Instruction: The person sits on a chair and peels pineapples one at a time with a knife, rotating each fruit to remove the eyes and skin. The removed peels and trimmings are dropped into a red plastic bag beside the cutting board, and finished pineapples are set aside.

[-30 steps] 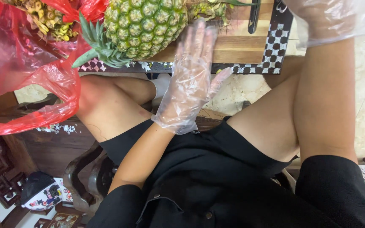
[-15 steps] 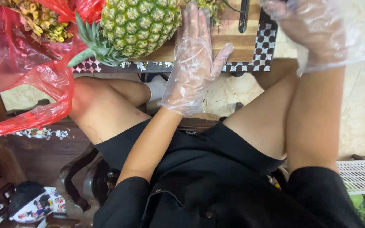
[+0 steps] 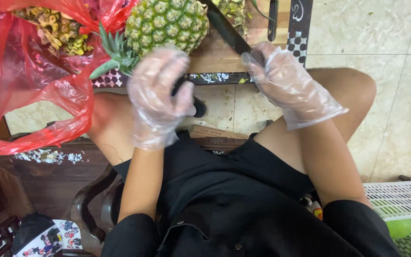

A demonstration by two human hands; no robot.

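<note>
The right hand (image 3: 291, 83), gloved, is clamped on a knife (image 3: 229, 31) laid against the whole pineapple (image 3: 167, 21) on the counter (image 3: 215, 57). The left hand (image 3: 160, 97) grips a dark handle. Risk: loose gloves may let the blade slip.

The right hand (image 3: 291, 81) now grips a knife (image 3: 227, 31) against the pineapple (image 3: 167, 24).

Whole green-yellow pineapple (image 3: 167, 23), lying on its side at top centre, leafy crown pointing lower left. Dark knife (image 3: 229, 32), slanting beside it, gripped at lower end.
</note>
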